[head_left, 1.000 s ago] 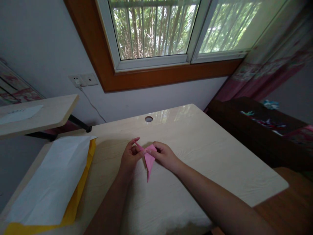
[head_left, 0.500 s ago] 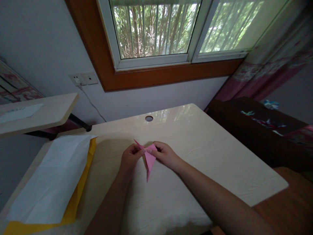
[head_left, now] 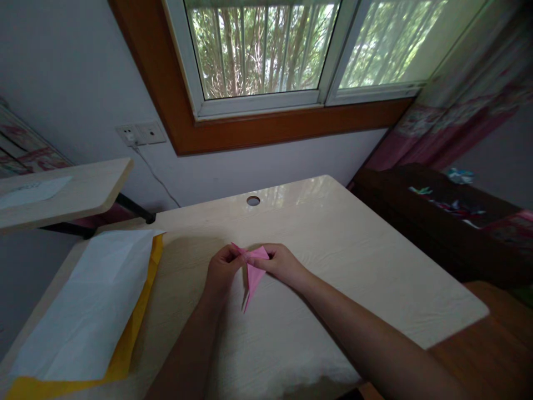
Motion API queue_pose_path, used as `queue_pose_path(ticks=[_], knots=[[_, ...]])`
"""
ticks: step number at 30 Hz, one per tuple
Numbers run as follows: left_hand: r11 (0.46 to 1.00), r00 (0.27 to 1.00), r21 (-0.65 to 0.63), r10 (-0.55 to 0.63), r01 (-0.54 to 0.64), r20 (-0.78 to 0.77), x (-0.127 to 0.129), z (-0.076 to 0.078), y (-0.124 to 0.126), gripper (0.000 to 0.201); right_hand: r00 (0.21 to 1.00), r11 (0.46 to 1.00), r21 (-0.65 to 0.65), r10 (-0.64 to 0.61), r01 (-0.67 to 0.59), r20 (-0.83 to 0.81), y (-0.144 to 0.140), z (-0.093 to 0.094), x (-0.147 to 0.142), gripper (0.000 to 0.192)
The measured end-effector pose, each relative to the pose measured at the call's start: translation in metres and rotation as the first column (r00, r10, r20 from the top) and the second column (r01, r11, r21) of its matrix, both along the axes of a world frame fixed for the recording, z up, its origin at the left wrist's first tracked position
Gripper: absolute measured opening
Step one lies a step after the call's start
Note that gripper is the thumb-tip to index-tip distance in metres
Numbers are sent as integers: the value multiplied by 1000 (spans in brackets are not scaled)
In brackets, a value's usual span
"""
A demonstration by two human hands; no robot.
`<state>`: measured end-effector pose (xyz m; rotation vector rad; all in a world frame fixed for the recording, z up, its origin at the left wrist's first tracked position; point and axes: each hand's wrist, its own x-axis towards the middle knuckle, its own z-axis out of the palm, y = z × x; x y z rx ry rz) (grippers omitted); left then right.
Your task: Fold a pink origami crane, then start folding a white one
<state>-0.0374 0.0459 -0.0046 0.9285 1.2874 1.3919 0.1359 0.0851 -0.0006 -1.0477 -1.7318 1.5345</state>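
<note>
a piece of folded pink paper [head_left: 256, 271] is held over the middle of the surface [head_left: 333, 244], well in from the left and right edges. both hands grip it. the left hand [head_left: 220, 270] pinches its left part between thumb and fingers, with a thin pink point sticking up past the fingers toward the far edge. the right hand [head_left: 285, 264] is closed on the upper right part, thumb laid across the front and the other fingers mostly hidden behind. the two thumbs meet or nearly meet at the paper's narrow middle. below them the paper tapers down to two slim tips side by side, aimed at the near edge; whether these touch the surface i cannot tell.

along the left edge lies a white sheet [head_left: 89, 305] on top of a yellow sheet [head_left: 144, 311], whose border shows along the right and near sides. a raised shelf [head_left: 95, 191] on dark supports stands at the far left corner, with a piece of paper [head_left: 35, 191] on it. a round hole [head_left: 253, 200] sits close to the far edge.
</note>
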Motion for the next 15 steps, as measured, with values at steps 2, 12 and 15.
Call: queue_pose_path(ticks=[2, 12, 15], knots=[[1000, 1000, 5, -2, 1, 19, 0, 0, 0, 20, 1000, 1000, -8, -3, 3, 0, -1, 0, -1, 42], [997, 985, -42, 67, -61, 159, -4, -2, 2, 25, 987, 998, 9, 58, -57, -151, -4, 2, -3, 24], [993, 966, -13, 114, -114, 233, -6, 2, 2, 25, 988, 997, 13, 82, -81, -132, -5, 5, -3, 23]])
